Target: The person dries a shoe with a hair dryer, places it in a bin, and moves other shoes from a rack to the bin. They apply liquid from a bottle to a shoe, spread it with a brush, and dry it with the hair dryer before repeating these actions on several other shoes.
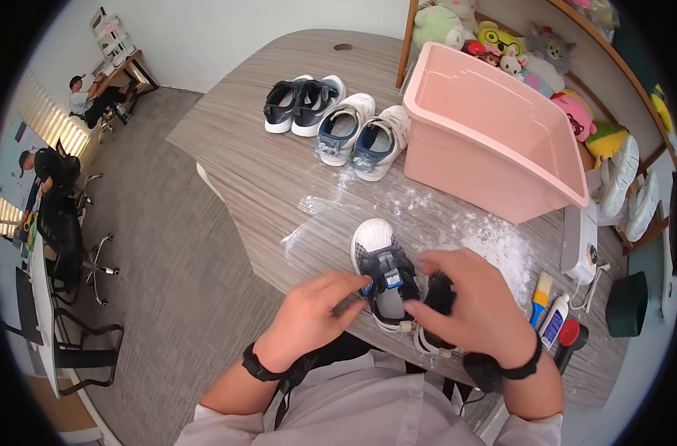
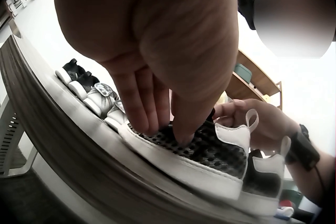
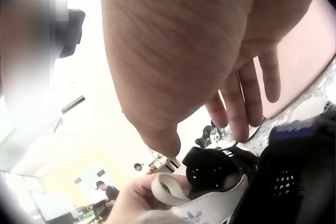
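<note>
A black-and-white sneaker [image 1: 373, 236] with a ribbed white toe cap and a blue tongue label stands on the table, its toe pointing away from me. My left hand [image 1: 308, 320] is at its left side, fingertips touching the upper beside a small blue patch; the thumb and index tips are apart. In the left wrist view those fingers point straight down at the dotted upper [image 2: 197, 148]. My right hand [image 1: 476, 305] hangs over the matching second sneaker [image 1: 436, 297], partly hiding it, with fingers spread and the thumb near the first sneaker's collar.
A pink bin [image 1: 465, 160] stands behind the sneakers. Black shoes [image 1: 308, 104] and white shoes [image 1: 364, 137] line the back left. White powder [image 1: 494, 245] covers the tabletop; a brush [image 1: 540, 297] and a white bottle [image 1: 554, 321] lie at right. People sit far left.
</note>
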A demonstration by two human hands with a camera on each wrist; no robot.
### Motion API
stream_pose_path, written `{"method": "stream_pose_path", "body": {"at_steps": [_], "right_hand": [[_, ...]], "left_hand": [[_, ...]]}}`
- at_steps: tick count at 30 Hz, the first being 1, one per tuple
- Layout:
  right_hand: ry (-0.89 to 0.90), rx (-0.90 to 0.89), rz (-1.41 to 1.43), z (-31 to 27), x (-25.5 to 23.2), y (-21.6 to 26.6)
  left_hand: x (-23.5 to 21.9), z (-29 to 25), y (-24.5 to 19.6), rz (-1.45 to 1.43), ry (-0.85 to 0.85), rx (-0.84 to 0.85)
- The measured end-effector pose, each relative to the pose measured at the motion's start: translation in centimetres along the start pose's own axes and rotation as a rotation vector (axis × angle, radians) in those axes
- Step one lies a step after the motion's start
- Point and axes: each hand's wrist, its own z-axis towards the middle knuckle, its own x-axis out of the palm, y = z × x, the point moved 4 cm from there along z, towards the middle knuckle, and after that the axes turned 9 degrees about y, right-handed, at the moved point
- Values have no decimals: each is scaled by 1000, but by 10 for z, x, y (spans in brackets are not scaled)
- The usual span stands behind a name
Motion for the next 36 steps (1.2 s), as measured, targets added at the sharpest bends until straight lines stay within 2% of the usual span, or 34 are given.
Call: {"method": "stream_pose_path", "body": {"at_steps": [1,2,4,8,10,12,16,18,20,22,24,27,29,30,34,36], "right_hand": [[1,95,1,7,5,-4],[-1,99,-3,12,13,-6],[-82,6,-99,22,20,-6],[-45,17,-114,29,18,-2],[134,148,121,30,16,-15],[142,148,213,32,7,-26],[153,186,411,29,-2,-36],[200,230,351,28,-2,-41],[242,271,293,26,6,-46],[143,-40,7,27,14,-42],[99,-49,33,28,18,-44],[175,-35,141,31,15,-50],[325,189,369,30,10,-52],[323,192,373,29,10,-54],[331,206,489,27,9,-57],[330,210,529,25,8,-58]], "left_hand": [[2,1,2,-4,2,6],[3,2,4,6,-15,58],[3,4,7,13,-44,109],[4,4,13,-7,-49,100],[6,5,16,-23,-28,76],[5,4,24,-121,-35,-9],[-9,10,4,-156,-77,56],[-15,18,-16,-98,-102,154],[-11,30,-23,-56,-83,141],[-5,39,-27,-13,-62,138],[5,45,-25,9,8,111],[14,42,-12,1,57,118],[14,40,-10,64,62,154],[14,39,-11,127,55,185],[14,39,-15,89,72,189],[9,40,-16,-91,15,78]]}}
